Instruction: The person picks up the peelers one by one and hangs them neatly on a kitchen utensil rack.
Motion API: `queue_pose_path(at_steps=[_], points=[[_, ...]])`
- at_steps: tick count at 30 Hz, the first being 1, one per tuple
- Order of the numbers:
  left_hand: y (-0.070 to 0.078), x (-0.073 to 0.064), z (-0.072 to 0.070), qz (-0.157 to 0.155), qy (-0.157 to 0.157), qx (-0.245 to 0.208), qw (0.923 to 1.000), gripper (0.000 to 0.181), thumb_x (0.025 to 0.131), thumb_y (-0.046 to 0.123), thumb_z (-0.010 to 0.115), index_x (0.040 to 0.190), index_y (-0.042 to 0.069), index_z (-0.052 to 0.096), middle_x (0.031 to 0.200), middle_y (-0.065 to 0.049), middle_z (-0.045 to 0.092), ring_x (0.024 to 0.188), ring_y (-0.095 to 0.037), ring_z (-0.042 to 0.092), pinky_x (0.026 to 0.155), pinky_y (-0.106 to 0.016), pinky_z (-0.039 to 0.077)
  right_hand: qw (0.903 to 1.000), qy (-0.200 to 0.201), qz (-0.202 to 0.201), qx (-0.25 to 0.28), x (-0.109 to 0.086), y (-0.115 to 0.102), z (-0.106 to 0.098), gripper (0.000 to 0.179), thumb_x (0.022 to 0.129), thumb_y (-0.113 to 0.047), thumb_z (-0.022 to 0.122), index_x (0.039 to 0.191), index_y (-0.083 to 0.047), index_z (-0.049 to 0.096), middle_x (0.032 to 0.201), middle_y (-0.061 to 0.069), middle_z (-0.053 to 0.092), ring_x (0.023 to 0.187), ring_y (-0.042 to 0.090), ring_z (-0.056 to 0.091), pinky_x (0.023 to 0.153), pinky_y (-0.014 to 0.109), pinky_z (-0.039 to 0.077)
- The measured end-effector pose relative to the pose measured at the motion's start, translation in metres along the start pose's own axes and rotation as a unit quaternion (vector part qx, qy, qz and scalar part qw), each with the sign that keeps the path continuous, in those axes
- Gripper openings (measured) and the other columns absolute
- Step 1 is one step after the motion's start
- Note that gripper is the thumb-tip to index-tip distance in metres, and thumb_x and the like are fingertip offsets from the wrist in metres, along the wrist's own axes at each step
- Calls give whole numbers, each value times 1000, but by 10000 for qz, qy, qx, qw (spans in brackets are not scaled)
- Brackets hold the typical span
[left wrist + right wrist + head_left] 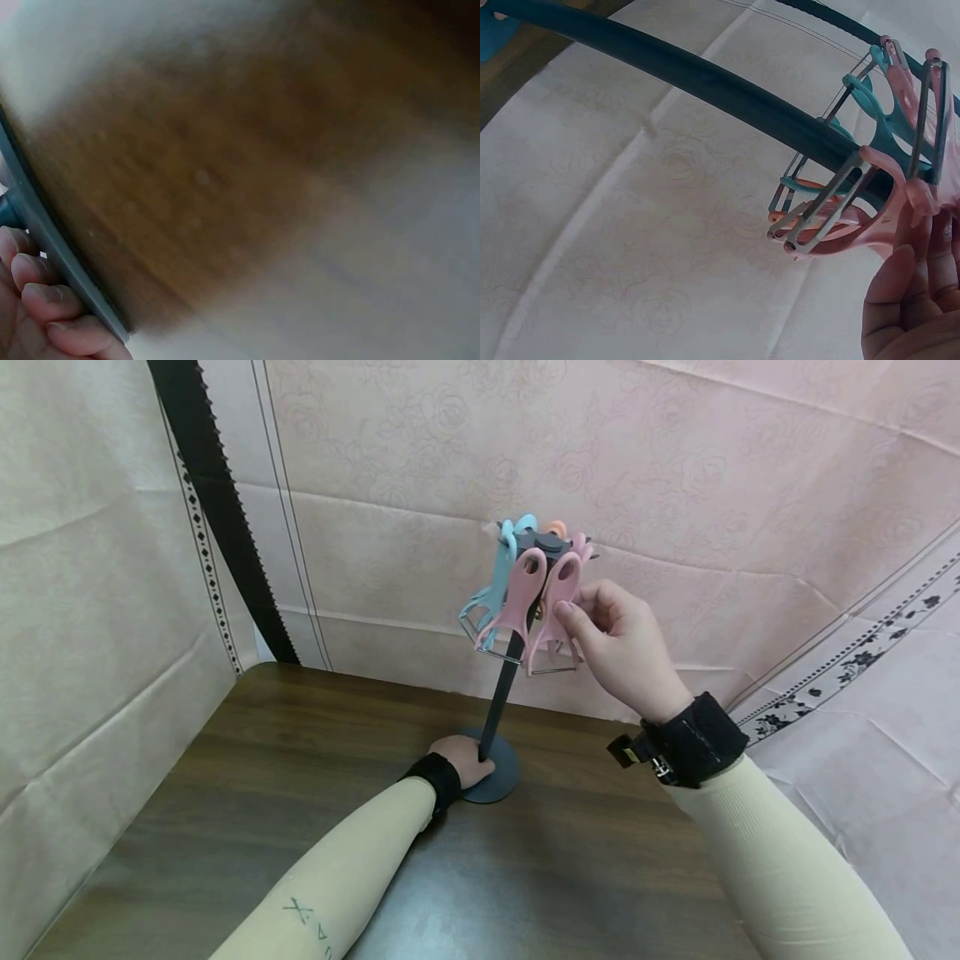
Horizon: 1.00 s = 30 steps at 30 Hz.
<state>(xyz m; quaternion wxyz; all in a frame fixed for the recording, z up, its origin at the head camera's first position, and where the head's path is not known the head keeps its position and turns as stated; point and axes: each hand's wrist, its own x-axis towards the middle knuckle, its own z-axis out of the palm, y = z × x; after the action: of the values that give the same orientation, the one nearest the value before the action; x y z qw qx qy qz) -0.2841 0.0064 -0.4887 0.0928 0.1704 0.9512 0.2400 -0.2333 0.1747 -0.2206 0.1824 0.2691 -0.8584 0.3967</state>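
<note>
A dark grey stand (501,697) rises from a round base (501,783) on the wooden table, with peelers hanging around its top. My left hand (461,758) grips the foot of the pole, its fingers bent against the base in the left wrist view. Up at the rack, my right hand (626,639) pinches the handle of a pink Y-shaped peeler (558,593) between thumb and fingers. Another pink peeler (521,589) hangs just left of it. Light blue peelers (498,581) hang on the left side, while an orange peeler (836,214) is partly hidden at the back.
The wooden table (315,760) meets a pale flowered cloth (390,552) hanging behind the stand. Another cloth (97,568) closes off the left side, with a dark strip (225,502) slanting down the back left corner.
</note>
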Motion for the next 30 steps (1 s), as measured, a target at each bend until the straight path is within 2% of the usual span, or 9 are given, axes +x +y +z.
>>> queue_pose_path(at_steps=[6,14,21,27,30], points=[[-5,7,7,10,-34,74,10000,35,90,36,58,60,17,54,54,5,52,55,-13,51,53,-27,41,10000,-37,2,-56,0,5,1,19,96,-24,61,100,-6,62,77,6,62,61,18,51,52,25,37],[-2,4,4,52,-3,99,9999,34,90,36,58,62,17,56,56,5,54,56,-13,52,54,-27,42,10000,-44,6,-77,-2,9,2,20,96,-25,61,99,-5,61,77,6,61,61,18,51,52,26,37],[-4,6,5,-36,-106,163,9998,29,90,38,57,69,19,61,63,7,58,63,-12,55,60,-28,44,10000,-15,47,-70,-4,10,2,21,96,-25,61,101,-5,62,80,6,63,64,18,53,54,25,39],[-8,9,8,-37,-95,130,9999,30,90,38,56,67,18,60,61,5,57,61,-14,54,59,-29,44,9999,55,34,-124,-7,16,1,21,97,-27,59,101,-6,63,85,4,66,74,17,61,63,25,46],[-10,11,11,-6,-57,204,9998,30,89,38,55,68,18,60,61,5,57,61,-14,54,59,-28,44,9995,179,80,-250,-12,23,3,23,98,-29,58,98,-7,63,84,5,66,76,16,62,63,26,46]])
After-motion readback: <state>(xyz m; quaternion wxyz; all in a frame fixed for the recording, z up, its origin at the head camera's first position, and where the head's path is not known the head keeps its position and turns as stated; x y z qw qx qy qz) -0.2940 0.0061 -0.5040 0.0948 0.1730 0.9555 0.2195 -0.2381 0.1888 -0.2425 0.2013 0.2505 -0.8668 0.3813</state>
